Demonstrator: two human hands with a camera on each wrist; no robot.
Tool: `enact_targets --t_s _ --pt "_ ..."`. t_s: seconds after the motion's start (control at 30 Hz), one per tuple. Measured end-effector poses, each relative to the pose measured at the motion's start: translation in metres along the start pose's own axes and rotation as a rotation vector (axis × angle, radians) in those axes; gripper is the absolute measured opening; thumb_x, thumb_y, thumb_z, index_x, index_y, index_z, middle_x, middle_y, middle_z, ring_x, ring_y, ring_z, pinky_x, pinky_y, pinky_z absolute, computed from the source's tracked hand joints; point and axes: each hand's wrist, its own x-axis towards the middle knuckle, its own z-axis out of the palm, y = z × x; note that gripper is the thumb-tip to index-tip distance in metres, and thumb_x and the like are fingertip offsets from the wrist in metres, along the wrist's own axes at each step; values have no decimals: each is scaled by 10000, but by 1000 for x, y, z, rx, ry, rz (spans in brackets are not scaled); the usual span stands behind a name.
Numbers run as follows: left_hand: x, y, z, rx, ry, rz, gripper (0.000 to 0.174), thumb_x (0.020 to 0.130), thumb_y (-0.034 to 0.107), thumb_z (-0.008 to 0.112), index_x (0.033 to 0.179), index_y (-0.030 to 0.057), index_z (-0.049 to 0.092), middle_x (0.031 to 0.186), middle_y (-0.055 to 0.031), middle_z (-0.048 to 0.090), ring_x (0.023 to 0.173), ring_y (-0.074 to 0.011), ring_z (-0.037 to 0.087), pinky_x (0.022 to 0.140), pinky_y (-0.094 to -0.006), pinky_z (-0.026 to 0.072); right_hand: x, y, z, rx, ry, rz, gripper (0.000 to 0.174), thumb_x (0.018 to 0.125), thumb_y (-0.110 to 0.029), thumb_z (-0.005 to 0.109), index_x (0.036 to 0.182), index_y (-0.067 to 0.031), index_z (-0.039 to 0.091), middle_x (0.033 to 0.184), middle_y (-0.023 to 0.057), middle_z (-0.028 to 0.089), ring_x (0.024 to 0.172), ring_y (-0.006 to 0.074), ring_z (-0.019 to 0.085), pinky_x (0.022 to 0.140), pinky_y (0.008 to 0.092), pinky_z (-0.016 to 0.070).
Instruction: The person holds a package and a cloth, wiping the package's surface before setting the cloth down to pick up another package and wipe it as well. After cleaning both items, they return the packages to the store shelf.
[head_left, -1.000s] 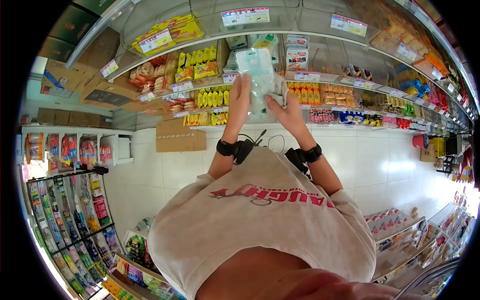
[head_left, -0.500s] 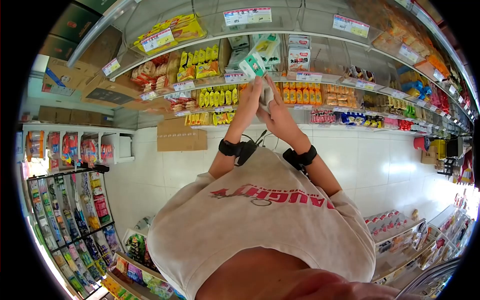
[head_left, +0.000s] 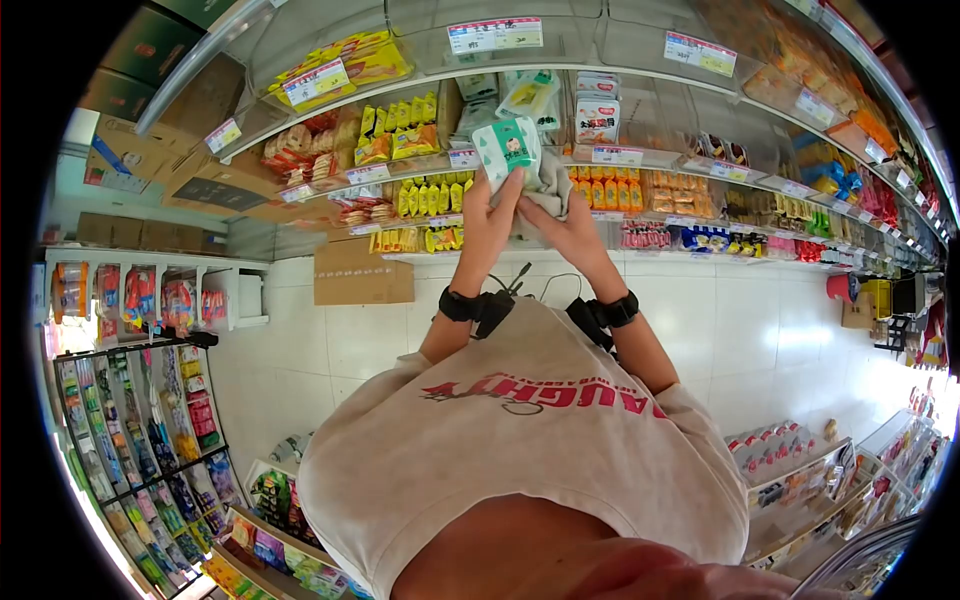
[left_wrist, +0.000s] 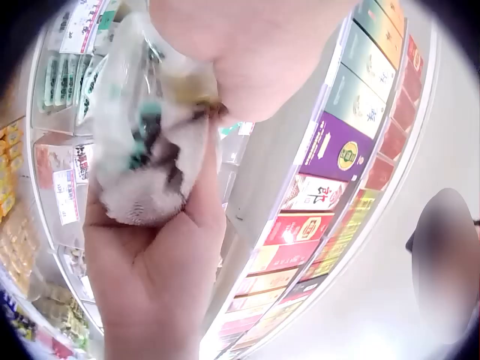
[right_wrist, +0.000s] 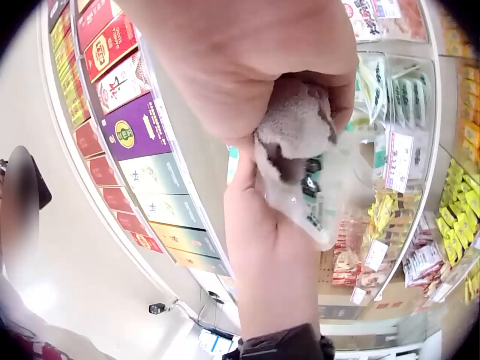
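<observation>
In front of the shelf, my left hand holds a white plastic snack packet with a green printed band, its thumb on the lower part of the front. My right hand grips a grey cloth against the packet's right side and lower edge. Seen from the right wrist, the cloth is bunched in the curled fingers, and the packet lies just beyond it. From the left wrist, the cloth overlaps the packet's near end.
Behind the hands, a clear shelf bin holds similar green-and-white packets. Yellow snack packs stand to its left and white-and-red packs to its right. Price tags line the shelf edges. A cardboard box sits on the floor.
The packet has turned from its pale side to the side with the green band. The hands came close together around it, then moved slightly apart, the cloth staying in the right hand.
</observation>
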Motion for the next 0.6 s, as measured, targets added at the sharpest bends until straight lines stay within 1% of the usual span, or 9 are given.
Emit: enact_targets --t_s 0.03,0.13,0.23,0.33,0.37,0.43,0.47,0.53,0.6 --pt "-2 3 -4 -82 -46 -136 301 1011 249 634 1140 -20 674 983 -2 696 850 -64 585 748 -244 481 0 -2 -1 30 -8 65 393 928 -192 731 1231 16 593 1053 35 673 918 96 597 810 264 501" --pt "-2 8 -9 -45 -69 -261 318 1006 277 646 1125 -15 684 935 9 686 812 -45 572 711 -225 468 -4 -11 -5 29 -35 222 464 918 -192 722 1290 29 555 1045 63 675 943 101 601 836 276 499" --pt "3 14 -5 -265 124 -281 332 1000 306 656 1097 -9 691 903 14 677 784 -32 570 683 -212 459 0 5 -1 -116 7 -232 440 920 -185 717 1272 30 564 935 40 685 805 88 607 714 271 511" --pt "4 9 -8 -415 129 -332 336 993 307 665 1118 -5 674 977 -7 685 837 -44 595 713 -224 476 -3 8 8 -75 48 -316 425 922 -174 711 1264 32 564 930 56 689 786 107 619 702 293 519" --pt "5 6 -10 -459 119 -346 331 992 296 667 1133 -3 667 1002 -13 687 857 -51 602 725 -227 480 -4 7 5 -100 19 -215 431 922 -165 708 1274 32 556 947 68 691 807 125 628 723 307 522" --pt "4 7 -15 -368 7 -334 327 979 226 678 1201 -10 634 1095 -41 681 935 -78 619 783 -239 492 -7 5 -3 -150 -40 -15 445 922 -148 702 1294 33 539 981 92 696 851 159 647 766 335 529" --pt "3 8 -16 -322 -48 -328 339 973 191 684 1234 -14 618 1142 -55 679 974 -92 627 812 -245 498 -7 7 -4 -157 -6 -42 429 922 -143 700 1282 33 547 985 102 697 864 161 649 776 333 527" --pt "5 6 -18 -267 -145 -295 323 954 139 701 1219 -22 612 1144 -67 681 991 -95 625 839 -249 502 -5 12 -6 -175 59 -97 397 923 -133 697 1257 33 561 993 121 701 891 163 654 796 330 522" --pt "5 6 -19 -256 -178 -290 320 940 102 711 1213 -28 605 1142 -76 684 999 -100 627 862 -252 505 -3 13 -8 -273 123 -301 348 924 -121 692 1219 28 581 974 131 703 858 148 657 757 314 521"
